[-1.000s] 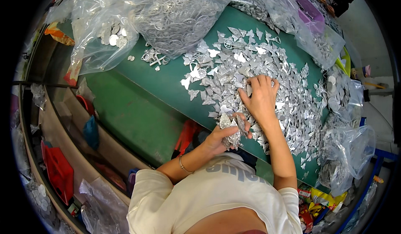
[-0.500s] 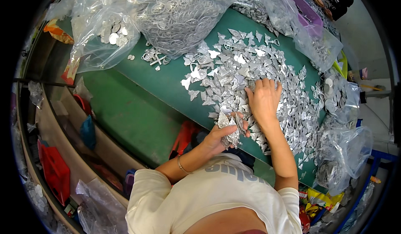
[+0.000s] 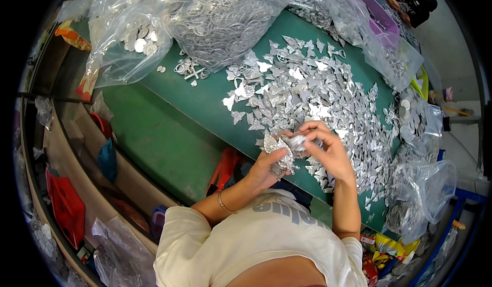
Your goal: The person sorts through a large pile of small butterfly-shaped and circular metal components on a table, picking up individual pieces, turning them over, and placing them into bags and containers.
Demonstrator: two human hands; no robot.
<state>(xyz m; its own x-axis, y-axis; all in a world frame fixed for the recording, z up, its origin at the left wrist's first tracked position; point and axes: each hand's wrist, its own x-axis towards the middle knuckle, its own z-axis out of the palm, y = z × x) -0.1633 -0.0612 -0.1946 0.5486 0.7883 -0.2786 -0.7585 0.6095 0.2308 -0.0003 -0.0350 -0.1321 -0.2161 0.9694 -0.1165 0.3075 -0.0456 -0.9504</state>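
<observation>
My left hand (image 3: 263,170) is closed around a bunch of flat silver metal pieces (image 3: 278,153), some pointed with a patterned surface, the thumb lying across them. Close beside it, my right hand (image 3: 332,153) pinches a blurred silver metal piece (image 3: 296,143) between thumb and fingers, against or just beside the bunch. Both hands are over the near edge of the green table (image 3: 192,115). Just beyond them spreads a wide heap of similar small silver pieces (image 3: 312,90), many of them pointed or triangular.
Clear plastic bags of metal parts line the far side, the largest bag (image 3: 220,26) in the middle. A purple basket (image 3: 369,10) stands at the far right, near another person (image 3: 405,3). Bags (image 3: 415,195) edge the right side; shelving with a red bin (image 3: 66,207) is at left.
My right hand has moved back from the heap to my left hand, now with a metal piece in its fingers. The left hand keeps its bunch in nearly the same place.
</observation>
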